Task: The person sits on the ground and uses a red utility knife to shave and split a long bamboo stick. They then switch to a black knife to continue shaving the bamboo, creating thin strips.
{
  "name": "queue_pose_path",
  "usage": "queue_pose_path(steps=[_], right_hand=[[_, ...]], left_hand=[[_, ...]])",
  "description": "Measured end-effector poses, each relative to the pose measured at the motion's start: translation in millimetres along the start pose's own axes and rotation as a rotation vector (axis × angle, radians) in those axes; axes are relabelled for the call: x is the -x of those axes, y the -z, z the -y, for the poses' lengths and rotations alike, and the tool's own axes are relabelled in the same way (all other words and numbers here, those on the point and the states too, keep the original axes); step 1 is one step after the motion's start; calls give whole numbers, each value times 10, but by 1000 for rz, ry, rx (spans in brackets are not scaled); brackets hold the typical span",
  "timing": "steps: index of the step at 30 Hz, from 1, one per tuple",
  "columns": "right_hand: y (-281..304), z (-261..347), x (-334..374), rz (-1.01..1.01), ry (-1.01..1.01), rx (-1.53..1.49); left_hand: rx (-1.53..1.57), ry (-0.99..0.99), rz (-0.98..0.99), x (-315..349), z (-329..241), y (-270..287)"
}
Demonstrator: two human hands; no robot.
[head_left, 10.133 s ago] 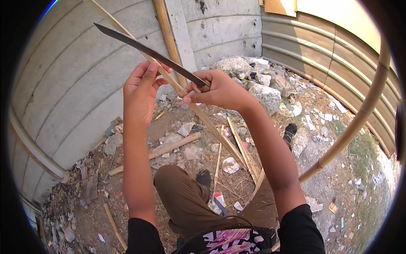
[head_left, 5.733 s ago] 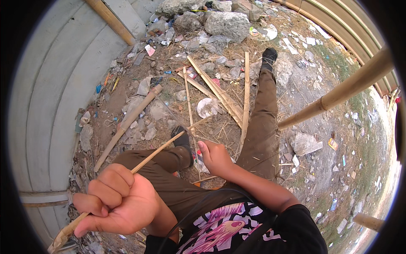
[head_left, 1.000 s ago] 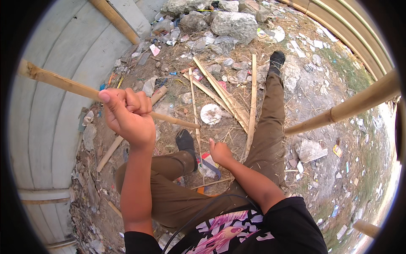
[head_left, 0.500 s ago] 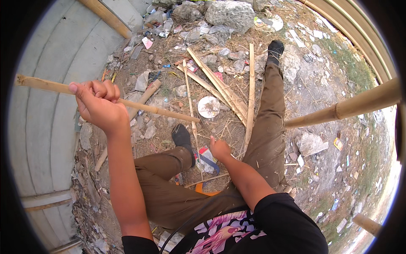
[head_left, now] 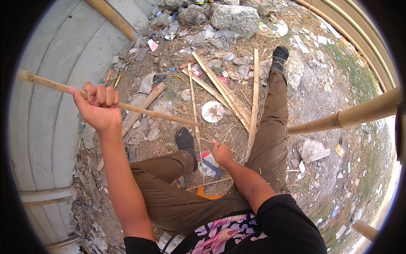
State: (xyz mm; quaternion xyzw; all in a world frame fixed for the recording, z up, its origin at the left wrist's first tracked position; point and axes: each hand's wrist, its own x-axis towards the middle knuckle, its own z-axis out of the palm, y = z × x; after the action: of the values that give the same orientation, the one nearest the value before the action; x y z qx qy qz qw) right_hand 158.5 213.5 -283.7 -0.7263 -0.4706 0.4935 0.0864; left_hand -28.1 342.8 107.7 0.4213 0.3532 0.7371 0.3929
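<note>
My left hand point(head_left: 98, 106) is raised at the left, fingers wrapped round a slim bamboo pole point(head_left: 158, 114). The pole slants from the grey wall side down to the middle, its near end between my legs. Below and right of that end, my right hand point(head_left: 222, 154) is closed on what looks like a knife; its thin blade barely shows now. A narrow split bamboo strip point(head_left: 195, 103) lies under the pole's end. Farther off, several flat bamboo slats point(head_left: 224, 91) rest on the ground, with another slat point(head_left: 254, 93) beside my outstretched right leg.
A grey panelled wall point(head_left: 55, 97) rises at the left. A thick bamboo pole point(head_left: 347, 116) crosses from the right. Large rocks point(head_left: 235, 20) lie at the far side. A white disc point(head_left: 212, 111), a cut bamboo length point(head_left: 144, 108) and scattered litter cover the dry ground.
The view has shifted slightly, so the ground appears a little lower and farther right. My left hand has moved slightly left with the pole. Both hands keep their grip.
</note>
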Motion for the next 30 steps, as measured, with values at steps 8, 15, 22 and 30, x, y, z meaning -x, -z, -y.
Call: queue_pose_path(steps=[8,15,22,30], right_hand=[[-197,-156,-255,-55,41,-66],[41,383,101,-243,463,-261],[-391,-405,-506,-124,84,91],[-178,59,-182,-133,255,-124]], left_hand=[[111,38,51,6,57,111],[72,9,-22,23,-37,214],[81,28,-17,-61,-32,259],[50,25,-83,-85,-14,236]])
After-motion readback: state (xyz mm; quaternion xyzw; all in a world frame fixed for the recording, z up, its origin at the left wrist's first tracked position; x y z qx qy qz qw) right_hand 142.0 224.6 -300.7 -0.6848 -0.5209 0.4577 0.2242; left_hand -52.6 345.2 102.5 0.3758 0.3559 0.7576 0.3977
